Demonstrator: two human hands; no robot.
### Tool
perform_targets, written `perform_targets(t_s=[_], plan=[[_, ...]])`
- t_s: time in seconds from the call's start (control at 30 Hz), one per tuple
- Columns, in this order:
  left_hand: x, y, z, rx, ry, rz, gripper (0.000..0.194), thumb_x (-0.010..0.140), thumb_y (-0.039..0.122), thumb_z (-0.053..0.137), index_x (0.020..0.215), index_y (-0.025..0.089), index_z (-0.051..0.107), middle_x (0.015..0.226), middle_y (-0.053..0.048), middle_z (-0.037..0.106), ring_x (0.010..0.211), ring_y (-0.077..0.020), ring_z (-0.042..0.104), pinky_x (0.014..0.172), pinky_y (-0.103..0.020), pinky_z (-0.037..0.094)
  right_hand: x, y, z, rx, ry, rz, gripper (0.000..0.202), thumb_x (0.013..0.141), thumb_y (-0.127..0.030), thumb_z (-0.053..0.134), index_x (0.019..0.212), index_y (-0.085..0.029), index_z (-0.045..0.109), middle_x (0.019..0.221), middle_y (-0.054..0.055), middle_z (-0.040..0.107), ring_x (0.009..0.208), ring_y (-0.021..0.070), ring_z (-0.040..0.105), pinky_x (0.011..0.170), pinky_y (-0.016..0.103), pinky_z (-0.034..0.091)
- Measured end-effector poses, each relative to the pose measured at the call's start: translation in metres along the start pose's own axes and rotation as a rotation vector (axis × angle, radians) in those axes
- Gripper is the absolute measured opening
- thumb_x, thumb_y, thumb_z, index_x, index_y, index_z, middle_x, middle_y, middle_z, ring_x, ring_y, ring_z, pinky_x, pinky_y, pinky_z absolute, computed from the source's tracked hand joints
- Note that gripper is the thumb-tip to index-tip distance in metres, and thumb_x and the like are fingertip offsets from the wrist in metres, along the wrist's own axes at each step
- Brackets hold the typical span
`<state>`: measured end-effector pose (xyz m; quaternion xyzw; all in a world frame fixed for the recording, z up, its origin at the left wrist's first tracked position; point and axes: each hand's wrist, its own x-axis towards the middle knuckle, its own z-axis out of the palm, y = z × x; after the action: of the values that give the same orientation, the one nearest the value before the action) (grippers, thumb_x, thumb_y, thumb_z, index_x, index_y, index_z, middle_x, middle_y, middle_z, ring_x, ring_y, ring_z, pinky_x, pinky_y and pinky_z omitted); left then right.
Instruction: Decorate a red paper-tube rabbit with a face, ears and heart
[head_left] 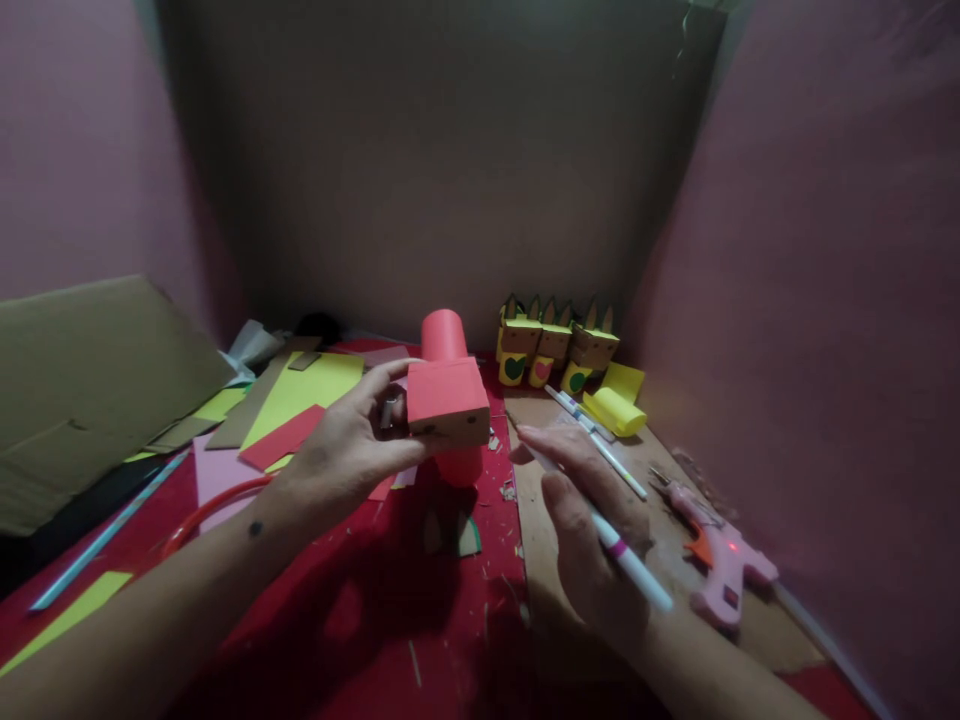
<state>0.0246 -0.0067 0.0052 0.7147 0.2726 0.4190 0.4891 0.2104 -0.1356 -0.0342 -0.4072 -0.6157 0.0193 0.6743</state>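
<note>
My left hand (356, 435) grips a small box (448, 392) with a red top and a brown cardboard front that bears small dark marks. Behind and below the box shows a red paper roll (443, 337); whether they are joined I cannot tell. To the right, my right hand (592, 510) is closed round a white marker (637, 570) with a purple band, its tip pointing up and left toward the box, apart from it. Two small pointed cardboard pieces (469, 535) lie on the red surface below the box.
Several yellow and cardboard figures (555, 345) stand at the back right, near a yellow paper roll (619, 410) and more markers (611, 460). A pink glue gun (724, 560) lies right. Coloured paper (311, 390) and a large cardboard piece (97, 390) are left.
</note>
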Motion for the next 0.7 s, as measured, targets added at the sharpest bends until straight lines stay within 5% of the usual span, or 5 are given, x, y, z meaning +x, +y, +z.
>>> perform_targets(t_s=[0.2, 0.37, 0.7], plan=[[-0.0032, 0.0028, 0.0031, 0.026, 0.003, -0.021, 0.074, 0.069, 0.040, 0.093, 0.135, 0.019, 0.067, 0.088, -0.004, 0.073, 0.081, -0.0261, 0.071, 0.070, -0.038, 0.061, -0.0036, -0.0065, 0.0046, 0.051, 0.000, -0.012, 0.033, 0.092, -0.010, 0.062, 0.115, -0.032, 0.070, 0.100, 0.001, 0.073, 0.102, 0.0211, 0.071, 0.088, 0.037, 0.059], [-0.0074, 0.0086, 0.0059, 0.004, -0.031, -0.050, 0.074, 0.067, 0.039, 0.095, 0.134, 0.020, 0.070, 0.088, -0.005, 0.075, 0.085, -0.0301, 0.074, 0.076, -0.042, 0.064, -0.0026, -0.0110, 0.0055, 0.053, -0.031, 0.015, 0.028, 0.092, -0.010, 0.062, 0.111, -0.029, 0.069, 0.096, 0.002, 0.070, 0.087, 0.0186, 0.068, 0.074, 0.034, 0.059], [-0.0078, 0.0003, 0.0012, 0.050, -0.005, -0.037, 0.071, 0.066, 0.040, 0.094, 0.133, 0.025, 0.073, 0.090, -0.006, 0.077, 0.088, -0.0337, 0.076, 0.078, -0.046, 0.066, -0.0043, -0.0085, 0.0064, 0.093, -0.024, 0.022, 0.027, 0.094, -0.010, 0.063, 0.111, -0.030, 0.068, 0.097, 0.002, 0.069, 0.089, 0.0183, 0.068, 0.074, 0.034, 0.059]])
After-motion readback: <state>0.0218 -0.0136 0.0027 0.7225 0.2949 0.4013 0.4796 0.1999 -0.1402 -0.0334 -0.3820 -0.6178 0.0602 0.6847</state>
